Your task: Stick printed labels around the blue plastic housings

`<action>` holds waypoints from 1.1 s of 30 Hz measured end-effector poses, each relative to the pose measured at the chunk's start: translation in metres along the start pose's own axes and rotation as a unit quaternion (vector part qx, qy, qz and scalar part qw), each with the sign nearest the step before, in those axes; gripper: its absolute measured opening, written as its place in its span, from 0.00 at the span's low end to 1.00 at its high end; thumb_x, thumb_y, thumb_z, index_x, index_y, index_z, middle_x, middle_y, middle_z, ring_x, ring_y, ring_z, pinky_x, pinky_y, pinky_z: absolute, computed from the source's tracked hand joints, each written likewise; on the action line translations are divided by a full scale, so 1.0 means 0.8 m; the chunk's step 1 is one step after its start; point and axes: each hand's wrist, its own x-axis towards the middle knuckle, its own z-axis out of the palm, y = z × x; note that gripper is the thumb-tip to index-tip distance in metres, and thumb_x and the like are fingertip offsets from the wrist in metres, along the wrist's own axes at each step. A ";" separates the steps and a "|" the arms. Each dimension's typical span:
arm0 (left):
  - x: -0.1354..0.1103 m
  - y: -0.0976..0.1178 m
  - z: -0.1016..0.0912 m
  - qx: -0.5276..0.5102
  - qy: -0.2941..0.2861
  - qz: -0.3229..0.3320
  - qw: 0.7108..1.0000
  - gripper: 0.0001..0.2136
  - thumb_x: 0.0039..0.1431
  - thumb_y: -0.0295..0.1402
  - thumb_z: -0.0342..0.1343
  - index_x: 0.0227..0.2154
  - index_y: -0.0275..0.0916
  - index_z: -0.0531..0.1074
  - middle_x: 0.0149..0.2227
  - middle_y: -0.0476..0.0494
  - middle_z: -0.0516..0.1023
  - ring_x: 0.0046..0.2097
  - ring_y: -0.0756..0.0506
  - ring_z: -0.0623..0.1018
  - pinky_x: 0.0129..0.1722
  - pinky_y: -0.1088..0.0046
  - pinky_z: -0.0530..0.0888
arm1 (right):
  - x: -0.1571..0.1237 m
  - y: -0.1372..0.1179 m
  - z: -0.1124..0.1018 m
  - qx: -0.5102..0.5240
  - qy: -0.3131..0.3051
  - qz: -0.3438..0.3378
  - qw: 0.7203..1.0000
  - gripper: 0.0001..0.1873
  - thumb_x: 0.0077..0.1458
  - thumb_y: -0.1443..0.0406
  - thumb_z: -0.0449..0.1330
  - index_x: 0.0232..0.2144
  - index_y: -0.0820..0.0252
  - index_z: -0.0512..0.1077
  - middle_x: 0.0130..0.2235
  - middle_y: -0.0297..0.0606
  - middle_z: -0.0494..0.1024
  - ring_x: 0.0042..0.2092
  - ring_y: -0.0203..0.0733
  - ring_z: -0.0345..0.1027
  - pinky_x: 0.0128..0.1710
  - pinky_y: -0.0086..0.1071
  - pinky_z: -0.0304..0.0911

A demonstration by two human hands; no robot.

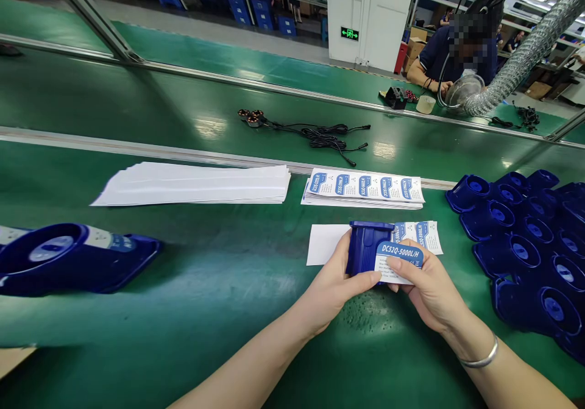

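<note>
My left hand [329,290] is closed round the left side of a dark blue plastic housing [364,244], its thumb along the lower edge. Against the housing's right part lies a white and blue label [397,252] printed "DC52Q-5000L/H". My right hand [432,290] pinches this label, thumb on its printed face. Whether the label is stuck flat everywhere, I cannot tell. Just behind both hands is a partly used label sheet [325,245], blank on the left with printed labels on the right. Farther back sits a stack of printed label sheets [365,187].
Several blue housings [521,250] stand in rows at the right. Labelled blue housings [109,269] lie at the left. White paper strips [196,183] are stacked behind. Beyond the metal rail are black cables [326,135]. A co-worker [427,61] sits across, near a flexible duct [516,67].
</note>
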 end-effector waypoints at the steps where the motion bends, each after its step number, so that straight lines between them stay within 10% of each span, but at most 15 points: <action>1: 0.000 0.000 0.000 0.000 0.001 0.000 1.000 0.33 0.58 0.34 0.65 0.62 0.42 0.57 0.60 0.39 0.72 0.44 0.43 0.81 0.52 0.61 0.74 | 0.000 0.000 0.000 -0.001 0.000 0.000 1.000 0.14 0.50 0.61 0.74 0.31 0.60 0.72 0.29 0.31 0.72 0.30 0.33 0.64 0.28 0.26 0.64; 33: 0.000 0.001 0.006 0.007 0.040 0.002 0.999 0.30 0.57 0.37 0.66 0.61 0.45 0.62 0.59 0.41 0.73 0.58 0.35 0.74 0.56 0.59 0.72 | -0.004 -0.002 0.006 0.001 0.014 0.009 1.000 0.16 0.47 0.59 0.75 0.30 0.59 0.72 0.28 0.31 0.72 0.29 0.34 0.63 0.28 0.27 0.62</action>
